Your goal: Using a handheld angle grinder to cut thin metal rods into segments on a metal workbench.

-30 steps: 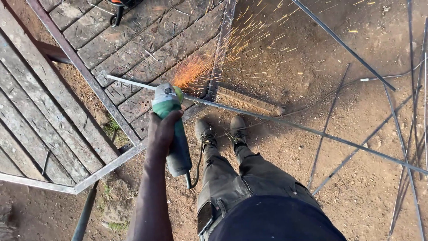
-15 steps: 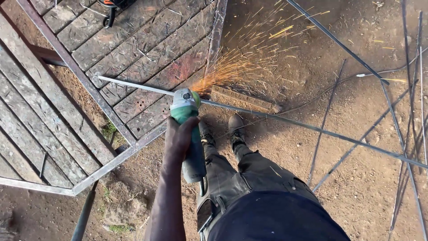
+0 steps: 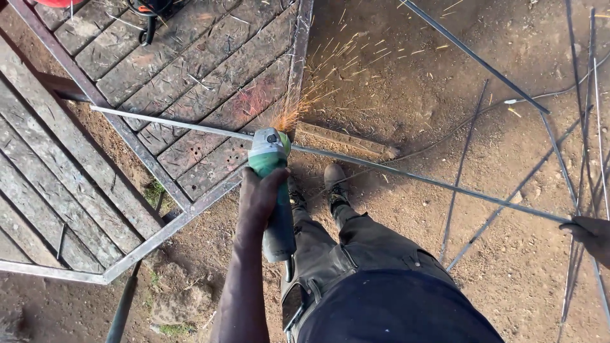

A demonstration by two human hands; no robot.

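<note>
Dirt ground (image 3: 406, 95); left hand (image 3: 262, 194) grips grinder (image 3: 272, 184).

The left hand (image 3: 262, 194) grips a green angle grinder (image 3: 272, 190) throwing orange sparks (image 3: 293, 114) off a long thin steel rod (image 3: 432, 181), held at far right by another hand (image 3: 588, 232).

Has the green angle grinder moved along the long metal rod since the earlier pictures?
Cannot tell. The angle grinder meets the long metal rod beside the upright frame bar in every picture; the camera shifted.
</note>
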